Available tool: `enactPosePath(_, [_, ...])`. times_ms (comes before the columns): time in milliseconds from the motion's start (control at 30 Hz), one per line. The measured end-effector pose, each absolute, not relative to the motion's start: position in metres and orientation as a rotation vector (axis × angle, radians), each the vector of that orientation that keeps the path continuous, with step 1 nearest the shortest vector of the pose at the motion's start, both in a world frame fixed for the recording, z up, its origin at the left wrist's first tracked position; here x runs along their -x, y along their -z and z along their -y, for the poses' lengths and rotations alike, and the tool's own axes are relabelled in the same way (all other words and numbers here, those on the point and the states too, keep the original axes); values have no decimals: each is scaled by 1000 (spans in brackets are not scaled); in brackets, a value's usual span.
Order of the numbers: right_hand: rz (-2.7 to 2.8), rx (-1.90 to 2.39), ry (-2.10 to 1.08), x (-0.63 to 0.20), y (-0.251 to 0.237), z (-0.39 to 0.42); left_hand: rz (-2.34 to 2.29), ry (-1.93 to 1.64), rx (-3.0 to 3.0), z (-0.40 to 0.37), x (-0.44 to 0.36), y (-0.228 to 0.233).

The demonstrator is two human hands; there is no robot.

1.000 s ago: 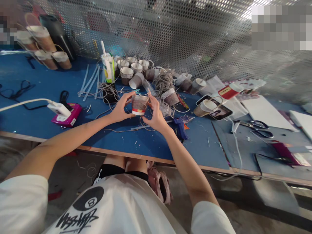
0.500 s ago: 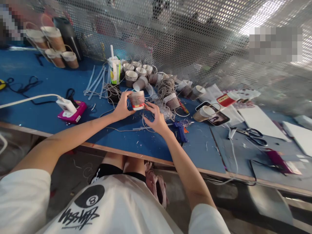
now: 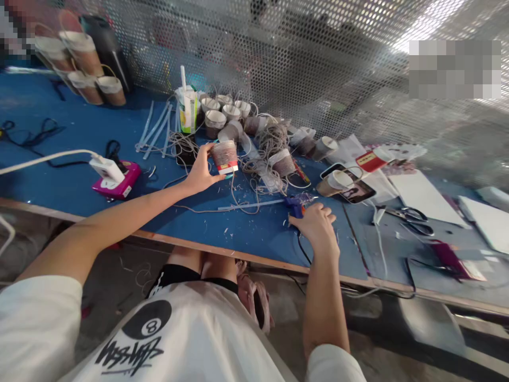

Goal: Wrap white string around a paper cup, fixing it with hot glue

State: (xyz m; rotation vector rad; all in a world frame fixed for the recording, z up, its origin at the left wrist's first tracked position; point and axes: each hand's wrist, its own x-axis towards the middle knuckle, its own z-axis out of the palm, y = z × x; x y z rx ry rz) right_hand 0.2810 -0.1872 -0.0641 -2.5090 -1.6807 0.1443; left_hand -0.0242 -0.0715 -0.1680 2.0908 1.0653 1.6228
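My left hand (image 3: 201,175) grips a paper cup (image 3: 225,155) wrapped in brown-grey cord, thumb low and fingers along its side. A red and white band shows at the cup's lower end, and a loose strand of cord (image 3: 234,193) trails down to the table. My right hand (image 3: 316,228) is over the handle end of a blue glue gun (image 3: 294,203), thumb and fingers apart. The hand partly hides the gun, whose nozzle points right. A clear glue stick (image 3: 254,205) lies to the gun's left.
Several cord-wrapped cups (image 3: 215,122) crowd the back beside a drink carton (image 3: 187,111) and a tangle of cord (image 3: 274,137). Glue sticks (image 3: 157,130) lie left of them. A pink power strip (image 3: 119,183), scissors (image 3: 415,218) and a phone (image 3: 358,188) are also on the table.
My right hand has left the cup and moved right and down to the glue gun. My left hand still holds the cup, now tilted slightly differently.
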Motion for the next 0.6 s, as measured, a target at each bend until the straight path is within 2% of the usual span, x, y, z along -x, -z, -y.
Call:
enactPosePath(67, [1769, 2610, -223, -280, 61, 184, -1050, -1567, -2142, 74, 24, 165])
enactPosePath(233, [1780, 2594, -185, -272, 58, 177, -983, -1445, -2284, 78, 25, 159])
enactPosePath(400, [1641, 2205, -102, -286, 54, 168, -1013, -1364, -2345, 79, 25, 157])
enactPosePath(467, [1512, 2028, -282, -286, 47, 164, -1025, -1351, -2355, 81, 24, 156])
enactPosePath(600, [1204, 1634, -841, -260, 26, 164, -996, -1351, -2355, 83, 24, 154])
